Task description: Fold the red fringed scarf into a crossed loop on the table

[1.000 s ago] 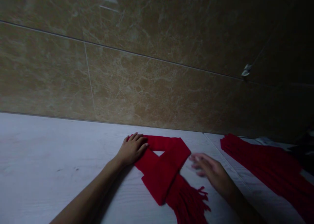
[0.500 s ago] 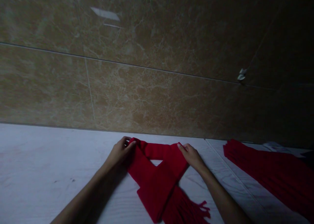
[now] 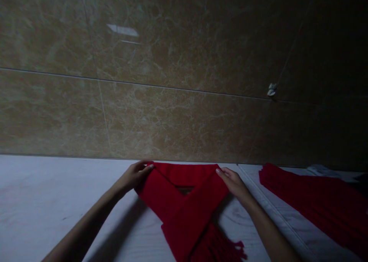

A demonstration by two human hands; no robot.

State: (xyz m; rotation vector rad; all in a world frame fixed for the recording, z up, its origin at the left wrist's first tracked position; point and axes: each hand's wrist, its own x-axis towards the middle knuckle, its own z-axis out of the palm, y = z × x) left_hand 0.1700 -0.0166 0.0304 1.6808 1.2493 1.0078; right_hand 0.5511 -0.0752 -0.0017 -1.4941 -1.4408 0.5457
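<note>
A red fringed scarf is folded into a loop, its two ends crossing at the front. My left hand pinches the loop's left upper corner between thumb and fingers. At the right upper corner, my right hand grips the cloth the same way, thumb on top. The far band is stretched straight between both hands, and a small dark gap shows inside the loop. Fringe hangs out at the lower right, while the lower end of the scarf runs out of view.
Another red fringed cloth lies on the right of the white wood-grain table. Behind it is a pale, crumpled item, hard to make out. A brown marbled tile wall rises at the table's back, with a small white fitting on it.
My hands have moved farther apart, pulling the far band of the scarf taut. The top of the loop looks lifted, with a wider shadow beneath it. The view has tilted slightly upward.
</note>
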